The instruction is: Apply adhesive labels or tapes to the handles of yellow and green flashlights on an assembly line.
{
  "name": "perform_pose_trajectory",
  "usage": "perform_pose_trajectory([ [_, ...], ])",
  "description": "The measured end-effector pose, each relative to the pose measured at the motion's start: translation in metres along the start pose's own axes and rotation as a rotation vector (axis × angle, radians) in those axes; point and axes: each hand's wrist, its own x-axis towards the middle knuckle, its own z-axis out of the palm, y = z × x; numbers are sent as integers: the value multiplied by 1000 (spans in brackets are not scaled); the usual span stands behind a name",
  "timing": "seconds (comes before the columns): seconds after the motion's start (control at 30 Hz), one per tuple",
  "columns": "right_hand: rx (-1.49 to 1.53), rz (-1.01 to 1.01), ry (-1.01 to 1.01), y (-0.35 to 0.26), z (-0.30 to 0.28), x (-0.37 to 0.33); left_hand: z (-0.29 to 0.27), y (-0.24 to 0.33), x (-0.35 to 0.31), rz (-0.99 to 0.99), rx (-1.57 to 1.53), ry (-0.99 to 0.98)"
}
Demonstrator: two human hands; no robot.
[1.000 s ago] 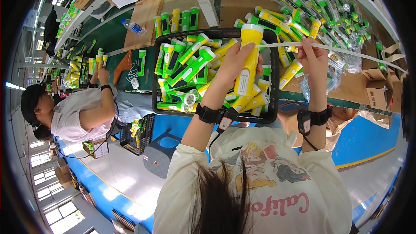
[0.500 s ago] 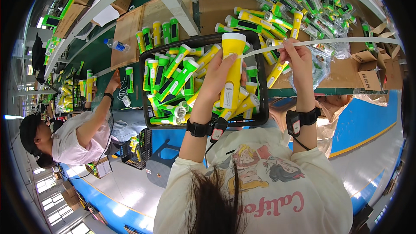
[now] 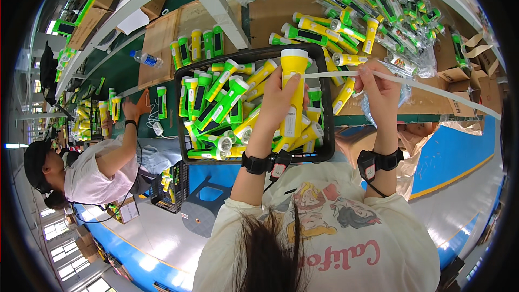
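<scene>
My left hand (image 3: 281,96) is wrapped round a yellow flashlight (image 3: 292,121) with a white rim, its wide head pointing away from me. A long narrow white strip (image 3: 448,92) runs from the flashlight's neck to my right hand (image 3: 379,84), which pinches it, and trails on past the right side. Below the held flashlight stands a black plastic crate (image 3: 254,157), heaped with green and yellow flashlights (image 3: 223,101). The fingertips of my left hand are partly hidden behind the flashlight.
Loose flashlights (image 3: 311,35) and bagged ones (image 3: 389,11) cover the far bench. Several flashlights (image 3: 196,44) stand upright behind the crate, near a water bottle (image 3: 146,58). Cartons (image 3: 459,92) sit at the right. A co-worker (image 3: 97,167) handles flashlights at the left, beside a grey stool (image 3: 205,205).
Both hands and the held flashlight have shifted slightly right, and my right hand is a little lower. The strip's trailing end now slopes downward. The co-worker's hand has moved left.
</scene>
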Motion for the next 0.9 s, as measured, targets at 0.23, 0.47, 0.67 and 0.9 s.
perform_pose_trajectory([
  [0.23,-793,-546,-367,-12,19,-15,16,-38,38,11,84,-48],
  [0.47,15,-432,-8,-42,-3,-13,20,-90,79,-86,70,154],
  [0.67,104,119,373,-10,-75,0,47,-100,104,-198,195,-4],
  [0.9,882,-418,-1046,-82,-89,30,59,-124,173,-240,75,-6],
])
